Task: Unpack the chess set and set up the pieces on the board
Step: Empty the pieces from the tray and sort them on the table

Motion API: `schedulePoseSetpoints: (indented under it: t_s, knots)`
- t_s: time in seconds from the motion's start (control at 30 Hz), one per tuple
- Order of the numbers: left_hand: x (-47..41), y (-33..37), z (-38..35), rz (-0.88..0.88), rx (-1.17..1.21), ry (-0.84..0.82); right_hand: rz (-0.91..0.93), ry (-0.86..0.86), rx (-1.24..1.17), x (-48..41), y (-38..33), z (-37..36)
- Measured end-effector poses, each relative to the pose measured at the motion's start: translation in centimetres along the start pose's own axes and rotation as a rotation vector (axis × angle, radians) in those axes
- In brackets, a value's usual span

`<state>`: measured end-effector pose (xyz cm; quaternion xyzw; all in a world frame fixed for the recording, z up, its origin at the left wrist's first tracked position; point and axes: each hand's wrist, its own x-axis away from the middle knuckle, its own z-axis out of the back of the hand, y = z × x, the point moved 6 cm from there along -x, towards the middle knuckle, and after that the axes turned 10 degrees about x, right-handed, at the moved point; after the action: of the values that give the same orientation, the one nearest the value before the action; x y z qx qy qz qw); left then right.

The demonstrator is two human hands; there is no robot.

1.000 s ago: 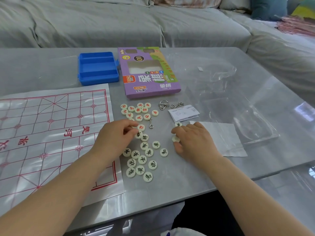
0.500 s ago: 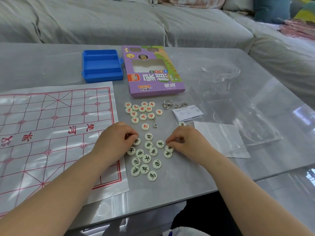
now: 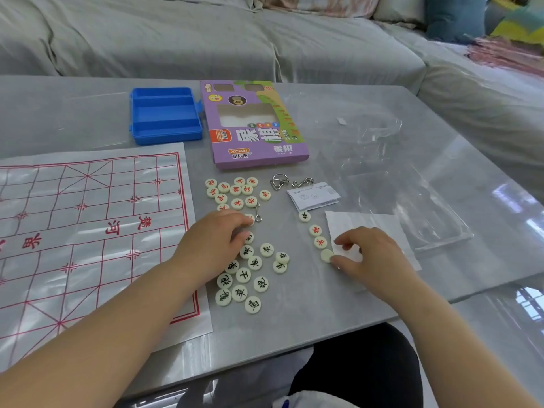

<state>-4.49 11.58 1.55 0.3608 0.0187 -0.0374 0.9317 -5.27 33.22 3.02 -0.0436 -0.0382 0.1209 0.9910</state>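
The blank face-down piece (image 3: pixel 326 255) lies touching the thumb of the right hand (image 3: pixel 374 257), on its left side; the fingers are curled, but a real grip I cannot tell. The left hand (image 3: pixel 210 245), curled over the loose pieces (image 3: pixel 250 269) with its hold hidden, is nearer to the board (image 3: pixel 88 231), which lies further left; these pieces lie between

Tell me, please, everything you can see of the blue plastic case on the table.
The blue case is a shallow rectangular tray of glossy plastic, open side up, split by two ridges into three compartments that look empty. It lies flat on the grey table, beyond the board sheet, beside the purple box; whether they touch is unclear.
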Motion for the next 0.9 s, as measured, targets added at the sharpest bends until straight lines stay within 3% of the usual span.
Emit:
schedulePoseSetpoints:
  t_s: [0.5,0.57,0.73,0.8,0.9]
  knots:
    - [1.5,-4.4,3.2,0.005,-0.078,0.166,0.099,-0.033,0.324,-1.0,-2.8,-0.9]
    - [1.6,-4.9,3.1,-0.044,-0.093,0.19,0.057,-0.031,0.237,-1.0,-2.5,-0.6]
    - [1.8,-4.5,2.9,-0.124,-0.133,0.21,-0.117,0.018,-0.473,-3.0,-2.9,1.5]
    - [1.8,-4.5,2.9,-0.13,-0.146,0.215,-0.077,-0.018,-0.561,-5.1,-4.7,1.6]
    - [1.8,-4.6,3.0,-0.135,-0.149,0.22,-0.033,-0.106,-0.47,-8.3,-7.5,0.6]
